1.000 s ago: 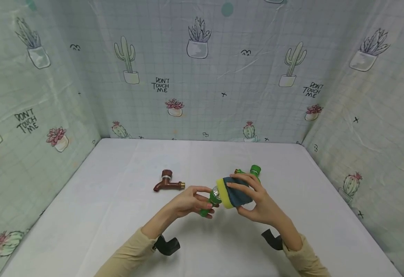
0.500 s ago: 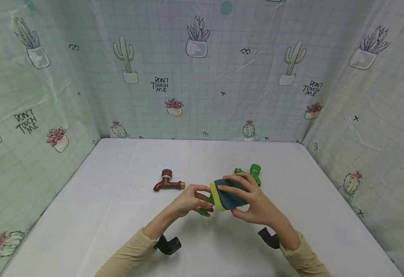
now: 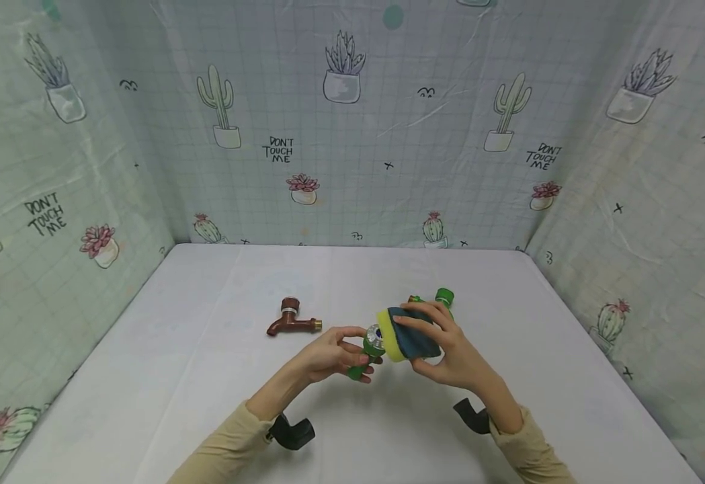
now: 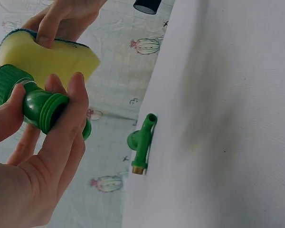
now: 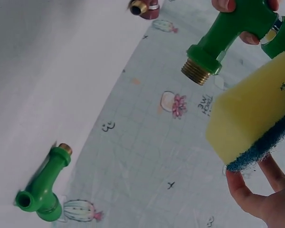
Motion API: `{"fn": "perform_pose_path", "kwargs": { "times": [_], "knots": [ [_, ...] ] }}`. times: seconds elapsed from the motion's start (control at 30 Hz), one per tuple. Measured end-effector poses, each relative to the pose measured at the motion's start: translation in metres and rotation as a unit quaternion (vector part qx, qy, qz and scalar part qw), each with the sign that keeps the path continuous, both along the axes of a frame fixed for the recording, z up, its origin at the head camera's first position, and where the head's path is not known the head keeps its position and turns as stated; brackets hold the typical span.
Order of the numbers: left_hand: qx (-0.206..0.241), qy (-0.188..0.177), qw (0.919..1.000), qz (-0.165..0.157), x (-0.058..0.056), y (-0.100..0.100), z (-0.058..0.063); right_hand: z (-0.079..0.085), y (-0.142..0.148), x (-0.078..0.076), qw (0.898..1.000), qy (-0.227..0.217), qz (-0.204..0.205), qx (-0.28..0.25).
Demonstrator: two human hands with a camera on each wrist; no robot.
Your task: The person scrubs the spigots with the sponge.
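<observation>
A green tap (image 3: 372, 344) with a brass threaded end is gripped in my left hand (image 3: 330, 355), raised above the table. My right hand (image 3: 449, 346) holds a yellow sponge (image 3: 392, 338) by its dark blue scouring side, fingers on top and thumb below. The sponge's yellow face is turned to the tap's round knob, close beside it in the head view; whether they touch I cannot tell. The left wrist view shows the tap's green body (image 4: 40, 107) between thumb and fingers. In the right wrist view, the tap's brass thread (image 5: 195, 72) points down past the sponge.
A brown tap (image 3: 293, 319) lies on the white table (image 3: 225, 282) at the back left. Behind my right hand lies another green tap (image 3: 444, 296), partly hidden in the head view. Cloth printed with cacti (image 3: 343, 148) walls the table's back and sides.
The sponge went left over the tap's knob half a second ago, covering it. Now it has come back to the right and the knob shows again.
</observation>
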State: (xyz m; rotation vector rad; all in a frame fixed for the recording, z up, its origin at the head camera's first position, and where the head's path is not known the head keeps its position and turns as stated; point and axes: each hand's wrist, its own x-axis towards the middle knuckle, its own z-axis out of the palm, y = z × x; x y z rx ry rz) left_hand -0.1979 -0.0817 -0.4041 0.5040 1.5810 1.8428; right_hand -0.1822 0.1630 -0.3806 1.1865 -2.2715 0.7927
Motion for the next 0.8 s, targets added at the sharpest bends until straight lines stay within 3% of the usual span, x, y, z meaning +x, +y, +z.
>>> {"fn": "perform_pose_path", "kwargs": {
  "times": [0.13, 0.3, 0.57, 0.8],
  "knots": [
    [0.007, -0.012, 0.9999, -0.004, 0.000, -0.001, -0.002, -0.005, 0.004, -0.004, 1.000, 0.007, -0.015, 0.007],
    [0.012, -0.012, 0.9998, -0.007, 0.001, -0.004, 0.004, -0.013, 0.013, -0.010, 0.998, 0.020, -0.048, 0.021],
    [0.033, -0.013, 0.9990, 0.026, 0.001, -0.003, 0.005, -0.021, 0.009, -0.009, 0.992, 0.071, -0.090, 0.048],
    [0.041, -0.015, 0.9978, 0.049, 0.000, -0.001, 0.002, -0.022, 0.002, -0.002, 0.992, 0.079, -0.085, 0.043]
  ]
}}
